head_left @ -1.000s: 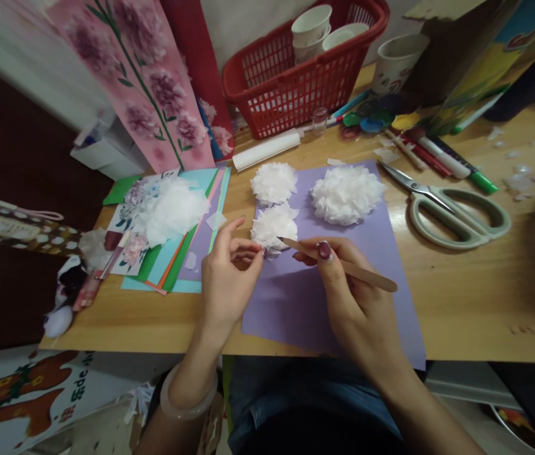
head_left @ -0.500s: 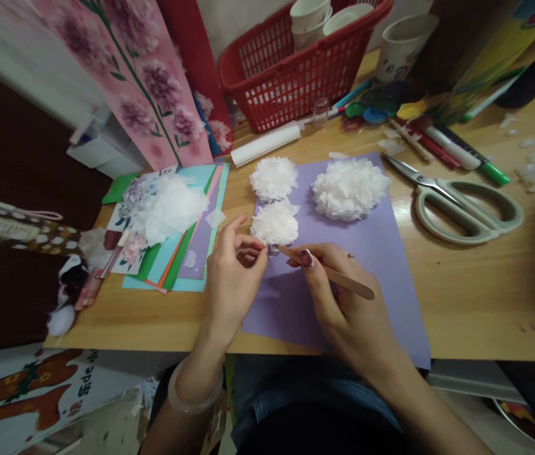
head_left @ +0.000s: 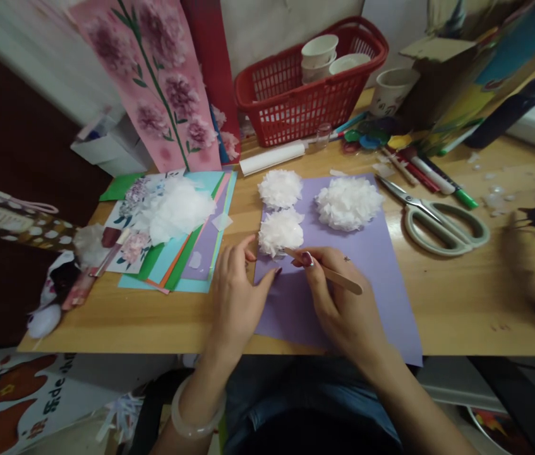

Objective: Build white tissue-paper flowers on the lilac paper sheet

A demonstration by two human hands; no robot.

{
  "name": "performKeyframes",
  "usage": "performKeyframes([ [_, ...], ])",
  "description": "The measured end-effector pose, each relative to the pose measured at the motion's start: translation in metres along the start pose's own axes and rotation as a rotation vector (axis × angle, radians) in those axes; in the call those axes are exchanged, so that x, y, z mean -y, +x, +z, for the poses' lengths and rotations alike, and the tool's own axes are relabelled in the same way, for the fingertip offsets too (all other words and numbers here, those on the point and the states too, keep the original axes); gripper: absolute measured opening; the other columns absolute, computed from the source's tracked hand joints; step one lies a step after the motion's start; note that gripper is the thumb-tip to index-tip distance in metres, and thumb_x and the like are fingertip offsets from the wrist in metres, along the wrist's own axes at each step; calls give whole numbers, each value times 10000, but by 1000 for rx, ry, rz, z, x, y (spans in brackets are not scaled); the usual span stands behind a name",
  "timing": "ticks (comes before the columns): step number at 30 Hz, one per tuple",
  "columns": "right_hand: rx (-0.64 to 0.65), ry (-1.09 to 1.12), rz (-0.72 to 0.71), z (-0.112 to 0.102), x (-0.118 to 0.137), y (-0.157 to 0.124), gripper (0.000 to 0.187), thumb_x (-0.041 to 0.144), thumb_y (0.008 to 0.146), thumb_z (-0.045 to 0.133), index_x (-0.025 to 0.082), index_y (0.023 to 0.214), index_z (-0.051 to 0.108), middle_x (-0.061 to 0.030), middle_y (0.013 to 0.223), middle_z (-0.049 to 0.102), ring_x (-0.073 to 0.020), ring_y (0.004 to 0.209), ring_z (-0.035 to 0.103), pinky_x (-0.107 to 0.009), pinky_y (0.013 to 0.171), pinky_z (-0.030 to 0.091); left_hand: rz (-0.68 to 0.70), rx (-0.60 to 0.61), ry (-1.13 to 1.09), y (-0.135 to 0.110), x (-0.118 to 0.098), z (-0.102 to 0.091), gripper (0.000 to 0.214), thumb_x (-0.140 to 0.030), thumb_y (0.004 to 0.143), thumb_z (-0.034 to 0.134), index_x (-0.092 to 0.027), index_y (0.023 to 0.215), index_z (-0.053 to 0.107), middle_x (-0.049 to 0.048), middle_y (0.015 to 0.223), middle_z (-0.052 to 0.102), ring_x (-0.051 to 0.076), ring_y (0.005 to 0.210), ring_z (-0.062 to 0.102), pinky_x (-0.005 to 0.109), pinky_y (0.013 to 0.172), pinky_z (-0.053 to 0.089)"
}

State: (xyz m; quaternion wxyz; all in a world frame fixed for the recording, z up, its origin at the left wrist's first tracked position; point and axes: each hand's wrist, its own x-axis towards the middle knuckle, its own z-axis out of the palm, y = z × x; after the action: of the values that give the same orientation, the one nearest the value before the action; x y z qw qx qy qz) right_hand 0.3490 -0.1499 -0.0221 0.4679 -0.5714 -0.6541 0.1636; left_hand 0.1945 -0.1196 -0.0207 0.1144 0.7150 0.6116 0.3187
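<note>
A purple paper sheet (head_left: 381, 278) lies on the wooden table (head_left: 461, 297) with three white tissue-paper flowers on it. My right hand (head_left: 338, 297) grips a wooden stick (head_left: 338, 278), whose tip touches the nearest small flower (head_left: 280, 231). My left hand (head_left: 236, 294) rests at the sheet's left edge just below that flower, with its fingers loosely spread and nothing in them. A second small flower (head_left: 280, 188) sits behind, and a larger one (head_left: 348, 201) lies to the right.
A stack of coloured papers (head_left: 186, 253) with loose white tissue (head_left: 177, 208) lies at the left. Scissors (head_left: 438, 218) and markers (head_left: 431, 170) lie at the right. A red basket (head_left: 309, 95) with paper cups stands at the back, beside a pink flower panel (head_left: 153, 82).
My left hand has let go of its pinch at the flower's lower edge and opened on the sheet. The stick tip stays at the flower. The view has shifted slightly.
</note>
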Motion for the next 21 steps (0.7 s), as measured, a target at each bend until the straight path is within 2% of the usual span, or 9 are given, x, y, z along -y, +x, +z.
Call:
performKeyframes([
  [5, 10, -58, 7, 1, 3, 3, 236, 214, 997, 414, 148, 984, 640, -79, 878, 729, -210, 817, 655, -318, 713, 468, 43, 48, 202, -8, 6, -1, 533, -307, 805, 759, -179, 1283, 562, 89, 1027, 565, 280, 1002, 529, 467, 927, 467],
  [9, 23, -134, -21, 3, 7, 8, 244, 236, 994, 408, 159, 929, 631, -90, 849, 723, -231, 818, 663, -343, 713, 472, 77, 93, 243, -7, 7, -2, 480, -344, 856, 698, -168, 1287, 581, 100, 1026, 553, 284, 1006, 510, 444, 916, 465],
  [14, 75, -200, 27, 4, 10, 13, 277, 283, 989, 403, 167, 893, 635, -111, 839, 726, -262, 801, 685, -370, 677, 479, 55, 138, 260, -6, 6, -5, 577, -372, 859, 689, -116, 1352, 530, 117, 1015, 563, 299, 1003, 509, 433, 908, 458],
  [18, 86, -148, 70, 4, 11, 14, 296, 318, 993, 394, 174, 911, 640, -104, 865, 731, -253, 798, 697, -383, 693, 497, 71, 182, 267, -6, 5, -8, 507, -349, 870, 679, -178, 1332, 555, 93, 989, 553, 282, 974, 502, 408, 881, 453],
  [21, 27, -65, 94, 4, 10, 10, 282, 326, 998, 402, 189, 936, 640, -78, 862, 736, -225, 803, 705, -368, 709, 507, 85, 191, 274, -5, 6, -9, 397, -366, 877, 666, -187, 1228, 623, 87, 965, 546, 273, 951, 489, 391, 847, 449],
])
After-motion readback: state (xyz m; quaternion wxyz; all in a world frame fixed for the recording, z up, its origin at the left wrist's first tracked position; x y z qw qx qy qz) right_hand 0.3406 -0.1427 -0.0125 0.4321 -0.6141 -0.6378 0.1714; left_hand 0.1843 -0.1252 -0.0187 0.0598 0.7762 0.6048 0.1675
